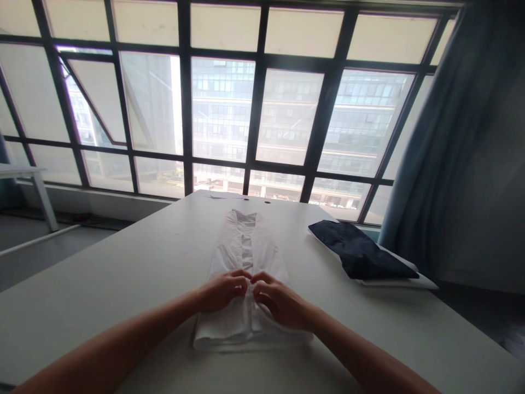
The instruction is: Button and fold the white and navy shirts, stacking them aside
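A white shirt (223, 328) lies lengthwise on the white table, its sides folded inward and its collar end pointing toward the windows. Along its middle the two inner edges meet, with a gap farther up. My left hand (225, 290) rests on the left part, its fingers curled and pinching the cloth at the centre line. From the other side my right hand (279, 298) pinches the shirt at the same spot, its fingertips almost touching those of the left. Small folds and the fingertips' undersides are hidden.
To the right on the table (135, 273), a dark navy folded garment (356, 249) lies on top of white cloth or paper. Large windows (221, 109) stand behind the table. A blue curtain (435, 148) hangs at the right, and another white table (43, 202) is at the left.
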